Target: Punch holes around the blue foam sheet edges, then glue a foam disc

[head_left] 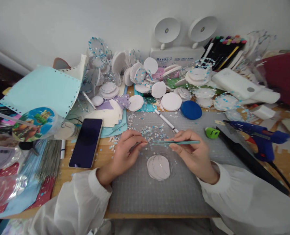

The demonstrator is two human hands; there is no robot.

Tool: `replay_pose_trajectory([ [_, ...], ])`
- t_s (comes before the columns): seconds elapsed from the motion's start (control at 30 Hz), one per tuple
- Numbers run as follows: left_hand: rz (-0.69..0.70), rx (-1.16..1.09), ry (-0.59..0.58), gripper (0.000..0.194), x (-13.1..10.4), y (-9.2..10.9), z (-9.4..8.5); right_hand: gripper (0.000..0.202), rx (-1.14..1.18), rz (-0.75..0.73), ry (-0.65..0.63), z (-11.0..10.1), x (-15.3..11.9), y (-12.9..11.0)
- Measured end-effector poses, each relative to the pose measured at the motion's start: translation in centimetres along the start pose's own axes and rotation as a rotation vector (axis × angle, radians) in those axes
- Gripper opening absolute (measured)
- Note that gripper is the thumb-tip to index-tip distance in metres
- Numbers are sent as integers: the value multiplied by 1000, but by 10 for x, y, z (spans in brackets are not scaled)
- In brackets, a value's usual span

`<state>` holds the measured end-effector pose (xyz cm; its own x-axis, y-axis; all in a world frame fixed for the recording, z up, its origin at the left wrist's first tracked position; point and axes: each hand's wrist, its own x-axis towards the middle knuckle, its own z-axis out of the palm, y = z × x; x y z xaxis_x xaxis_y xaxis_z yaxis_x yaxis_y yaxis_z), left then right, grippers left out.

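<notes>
My right hand [190,151] holds teal tweezers [184,142] level, their tips pointing left. My left hand [129,148] is closed in a pinch close to those tips; whatever its fingertips hold is too small to make out. Just below both hands, thin clear wire loops [173,160] lie over and around a white paper disc [158,173] on the grey cutting mat [159,199]. Small white and blue paper bits [154,130] are scattered on the mat beyond my hands.
A phone [86,143] lies left of my left hand. A marker [166,120] and a blue disc [191,110] lie ahead. To the right are a green object [211,133] and a blue glue gun [259,135]. White discs [171,101] and beaded loops crowd the back.
</notes>
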<state>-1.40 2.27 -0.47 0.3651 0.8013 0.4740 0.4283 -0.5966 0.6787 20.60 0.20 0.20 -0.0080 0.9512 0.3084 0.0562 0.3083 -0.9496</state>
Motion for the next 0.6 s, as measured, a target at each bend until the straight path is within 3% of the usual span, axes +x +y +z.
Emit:
replay_pose_trajectory([
  [0.23,37,-88,-33,5,-1,0,-2,9,54,39,-41,0,-3,-3],
  [0.43,185,-45,-28,8,0,3,-5,10,105,66,-71,0,-6,-7],
  [0.6,210,-13,-42,11,0,3,-6,10,131,94,-67,-2,-7,-7],
])
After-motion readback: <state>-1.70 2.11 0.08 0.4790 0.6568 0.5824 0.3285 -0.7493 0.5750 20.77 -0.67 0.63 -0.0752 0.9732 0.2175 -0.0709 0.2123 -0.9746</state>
